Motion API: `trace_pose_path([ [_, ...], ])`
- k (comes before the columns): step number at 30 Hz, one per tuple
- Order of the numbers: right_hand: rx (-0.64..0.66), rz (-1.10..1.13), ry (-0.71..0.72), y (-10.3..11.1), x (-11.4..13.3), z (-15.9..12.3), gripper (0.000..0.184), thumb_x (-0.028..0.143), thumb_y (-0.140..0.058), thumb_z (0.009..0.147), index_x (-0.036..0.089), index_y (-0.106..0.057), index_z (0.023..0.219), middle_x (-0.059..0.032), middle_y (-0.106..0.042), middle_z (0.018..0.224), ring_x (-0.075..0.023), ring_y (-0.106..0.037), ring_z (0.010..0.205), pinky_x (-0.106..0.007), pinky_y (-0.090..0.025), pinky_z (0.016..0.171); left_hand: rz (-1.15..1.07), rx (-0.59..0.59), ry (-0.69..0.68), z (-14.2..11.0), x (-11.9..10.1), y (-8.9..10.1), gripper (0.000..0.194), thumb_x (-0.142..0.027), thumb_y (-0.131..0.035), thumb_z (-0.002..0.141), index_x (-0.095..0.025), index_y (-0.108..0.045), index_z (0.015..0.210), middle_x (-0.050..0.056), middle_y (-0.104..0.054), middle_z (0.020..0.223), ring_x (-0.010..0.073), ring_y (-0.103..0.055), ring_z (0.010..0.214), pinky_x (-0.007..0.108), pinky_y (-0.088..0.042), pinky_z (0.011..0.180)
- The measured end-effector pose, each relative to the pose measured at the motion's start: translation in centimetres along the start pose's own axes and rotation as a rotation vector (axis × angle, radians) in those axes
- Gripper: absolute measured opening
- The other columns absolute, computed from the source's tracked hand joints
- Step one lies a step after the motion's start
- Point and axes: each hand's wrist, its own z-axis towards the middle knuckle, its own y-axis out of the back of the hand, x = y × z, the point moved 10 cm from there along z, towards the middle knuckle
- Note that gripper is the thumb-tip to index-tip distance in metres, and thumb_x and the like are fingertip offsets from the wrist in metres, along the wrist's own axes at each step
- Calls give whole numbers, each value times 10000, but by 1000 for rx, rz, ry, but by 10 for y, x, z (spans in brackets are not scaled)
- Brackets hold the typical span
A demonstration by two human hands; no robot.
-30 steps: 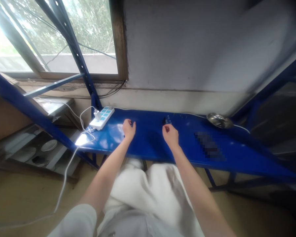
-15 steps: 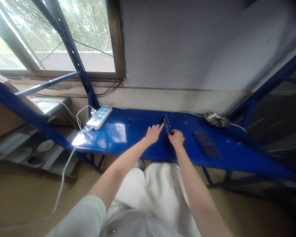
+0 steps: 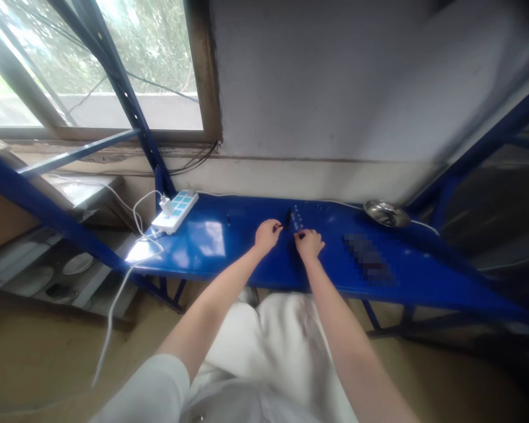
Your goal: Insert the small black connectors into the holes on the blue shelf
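The worktop point(image 3: 247, 258) is a smooth, glossy blue sheet, hard-looking enough to throw back bright window patches near its left end. Just back from the middle of its front edge, the left hand point(image 3: 268, 236) pinches a thin dark piece point(image 3: 284, 227) between thumb and forefinger, the other fingers curled in. The piece pokes out past the fingertips toward the right hand point(image 3: 309, 242). It looks slim and almost black; its finer shape is too small to make out.

The right hand's fingers are bent, thumb and forefinger drawn close around a small dark patch; whether they grip something there, I can't tell. Those fingertips sit at the near end of a row of clear, rounded bits point(image 3: 295, 216), shiny like glass or plastic, running toward the worktop's back edge. A short dark strip point(image 3: 288, 214) lies just left of that row, beyond the left hand's fingertips. Another little dark piece point(image 3: 228, 220) lies alone farther left, well apart from both hands.

At the back left corner is a white power strip point(image 3: 176, 212) with pale blue socket faces and a white plug in it. Toward the right end, by the back edge, is a round, polished metal dish point(image 3: 385, 213). A dark, blurred-out oblong point(image 3: 368, 258) lies between the right hand and the right end.
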Motion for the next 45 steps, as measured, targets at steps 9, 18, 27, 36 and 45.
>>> trace_pose_path([
  [9, -191, -40, 404, 13, 38, -20, 187, 271, -458, 828, 151, -594, 778, -91, -608, 893, -205, -454, 822, -323, -244, 700, -124, -64, 2, -1, -8, 19, 111, -213, -574, 757, -162, -628, 839, 24, -639, 801, 104, -540, 670, 239, -446, 676],
  [18, -253, -69, 482, 17, 45, -26, 211, 283, -446, 842, 152, -587, 754, -89, -613, 859, -201, -450, 808, -315, -230, 686, -127, -26, -18, -2, -11, 20, 118, -206, -573, 758, -165, -636, 849, 26, -653, 831, 108, -550, 688, 247, -455, 707],
  [27, -233, -83, 503, 16, 47, -29, 192, 256, -441, 832, 153, -587, 763, -92, -597, 853, -208, -439, 827, -322, -239, 702, -76, 23, -48, -5, -18, 20, 123, -200, -556, 774, -160, -636, 858, 30, -651, 853, 112, -551, 705, 249, -454, 725],
  [36, -230, -93, 530, 16, 50, -31, 169, 231, -440, 817, 149, -584, 787, -94, -600, 863, -213, -439, 827, -329, -238, 708, 173, 281, -204, 1, -41, -2, 164, -249, -533, 795, -177, -643, 893, 32, -646, 908, 142, -564, 801, 273, -440, 766],
  [45, -250, -38, 568, 19, 54, -34, 226, 327, -458, 835, 148, -596, 843, -100, -613, 913, -213, -459, 841, -336, -254, 734, 391, 375, -313, 7, -57, -10, 149, -223, -513, 786, -184, -637, 859, 55, -634, 920, 206, -538, 913, 355, -369, 846],
])
